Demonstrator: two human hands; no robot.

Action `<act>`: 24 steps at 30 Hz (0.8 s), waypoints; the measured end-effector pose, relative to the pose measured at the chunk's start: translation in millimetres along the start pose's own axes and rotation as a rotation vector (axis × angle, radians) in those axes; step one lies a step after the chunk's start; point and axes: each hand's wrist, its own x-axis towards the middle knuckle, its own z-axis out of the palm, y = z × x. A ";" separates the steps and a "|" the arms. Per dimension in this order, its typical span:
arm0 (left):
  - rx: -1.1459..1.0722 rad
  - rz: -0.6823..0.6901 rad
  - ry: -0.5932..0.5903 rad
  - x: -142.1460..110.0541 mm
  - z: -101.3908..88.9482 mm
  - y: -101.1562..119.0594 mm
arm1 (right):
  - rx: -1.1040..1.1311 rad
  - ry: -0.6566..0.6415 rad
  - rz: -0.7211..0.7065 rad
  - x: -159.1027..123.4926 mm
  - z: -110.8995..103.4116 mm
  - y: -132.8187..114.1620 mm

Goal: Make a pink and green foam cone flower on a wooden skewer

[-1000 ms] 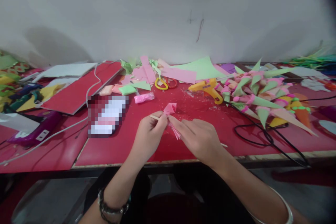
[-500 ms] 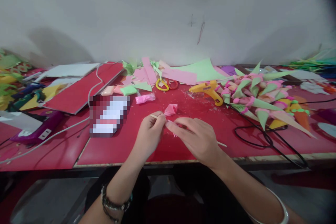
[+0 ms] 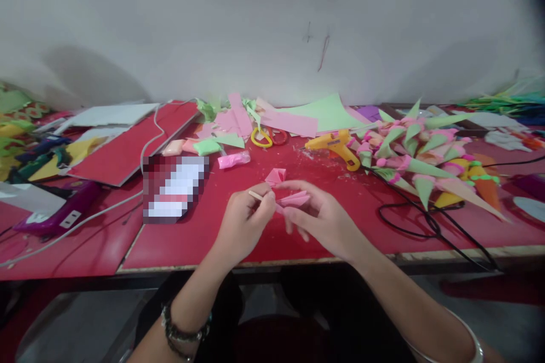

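Note:
In front of me my left hand (image 3: 247,218) is closed, with a thin wooden stick (image 3: 255,195) pinched between thumb and fingers. Only one short end of the stick shows. Beside it my right hand (image 3: 326,218) curls around a folded pink paper piece (image 3: 297,198), which fans out between its thumb and forefinger. The two hands almost meet, and a narrow pink part lies between their fingertips; how it joins the stick is hidden. Just beyond them a second folded pink paper piece (image 3: 276,176) rests on the red table (image 3: 204,244).
A yellow glue gun (image 3: 338,147) lies right of centre, its black cord (image 3: 395,232) looping toward the edge. Paper cones (image 3: 417,153) are heaped at right. Scissors (image 3: 261,137), pink and green paper (image 3: 319,113) and a pink packet (image 3: 234,160) lie behind; a blurred-out object (image 3: 176,190) is at left.
My right hand has opened out somewhat and turned, bringing the pink folded paper into sight. The stick end that stuck out past my right hand no longer shows.

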 end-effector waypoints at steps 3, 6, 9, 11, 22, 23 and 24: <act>0.014 0.070 -0.027 -0.8 -3.3 0.3 | 0.024 -0.162 0.025 -0.5 -3.3 0.3; 0.024 0.127 -0.028 -1.0 -6.4 -0.4 | 0.053 -0.166 0.013 -2.4 -3.5 0.7; -0.006 0.182 -0.018 -0.8 -10.5 -1.5 | 0.101 -0.145 0.018 -3.4 -2.2 -1.1; -0.059 0.215 -0.034 -0.5 -13.3 -1.9 | 0.135 -0.136 0.021 -3.4 -1.7 -2.9; -0.355 0.249 -0.248 -2.6 -16.6 -1.6 | 0.331 -0.262 0.127 -8.5 3.7 -5.1; -0.299 0.242 -0.221 -2.7 -15.4 -2.0 | 0.320 -0.233 0.114 -8.7 5.5 -5.5; -0.243 0.227 -0.184 -3.0 -13.8 -2.3 | 0.298 -0.197 0.093 -8.9 7.3 -6.0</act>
